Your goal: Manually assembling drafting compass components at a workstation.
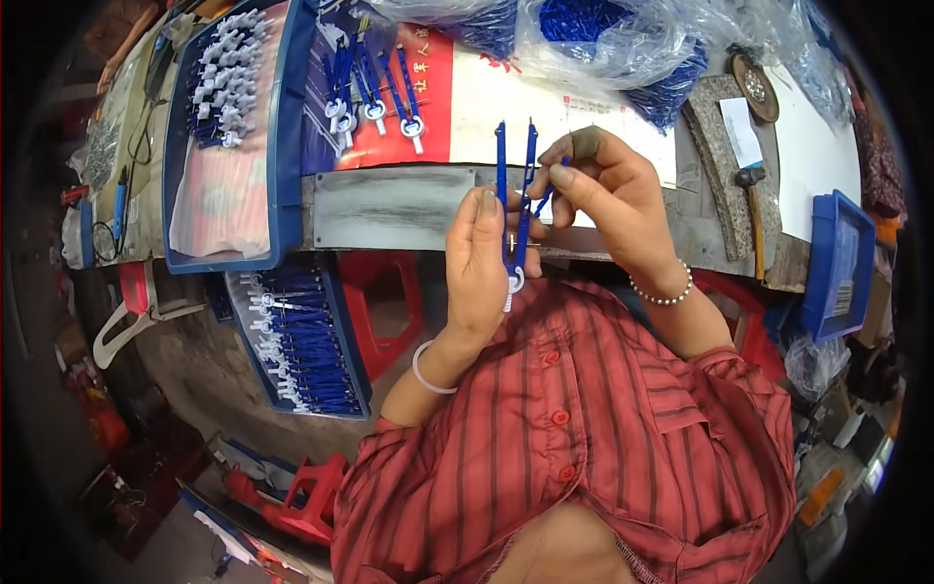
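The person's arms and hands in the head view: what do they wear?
Both forearms are bare below short sleeves of a red shirt with dark stripes and red buttons. The left hand has a plain white bangle at the wrist. The right hand has a bracelet of small white beads. No gloves.

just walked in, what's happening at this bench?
A person in a red striped shirt holds a blue compass upright over the bench edge. The left hand grips its hinge end, while the right hand pinches a small blue part against one leg. More compasses fill the blue tray below, and a hammer lies to the right.
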### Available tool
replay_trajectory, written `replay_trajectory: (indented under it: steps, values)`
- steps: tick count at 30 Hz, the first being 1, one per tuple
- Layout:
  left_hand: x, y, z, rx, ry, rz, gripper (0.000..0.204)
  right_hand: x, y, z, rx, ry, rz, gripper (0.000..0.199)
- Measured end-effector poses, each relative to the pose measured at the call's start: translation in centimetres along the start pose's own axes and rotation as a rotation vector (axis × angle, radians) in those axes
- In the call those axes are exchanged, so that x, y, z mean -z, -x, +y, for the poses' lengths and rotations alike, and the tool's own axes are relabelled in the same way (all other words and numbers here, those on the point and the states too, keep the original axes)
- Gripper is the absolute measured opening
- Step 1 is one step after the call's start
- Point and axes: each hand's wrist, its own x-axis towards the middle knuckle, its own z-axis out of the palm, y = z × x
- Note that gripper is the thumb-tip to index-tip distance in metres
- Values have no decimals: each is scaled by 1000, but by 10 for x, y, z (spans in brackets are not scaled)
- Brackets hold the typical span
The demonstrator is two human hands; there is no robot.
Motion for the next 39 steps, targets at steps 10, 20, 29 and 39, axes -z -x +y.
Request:
replay_trajectory:
  steps: [10, 20, 29, 39]
  values:
    - [4, -3, -3, 11, -30, -29, 16, -6, -3, 15, 421, 617, 12, 13]
    - [5, 4, -11, -89, -156, -60, 14, -5, 2, 25, -154, -40, 87, 19]
    - [6, -3, -9, -28, -116, -55, 15, -1, -2, 26, -217, -98, -9, 14]
    - [0, 2, -8, 11, -64, -98, 15, -7, 0, 42, -187, -137, 148, 13]
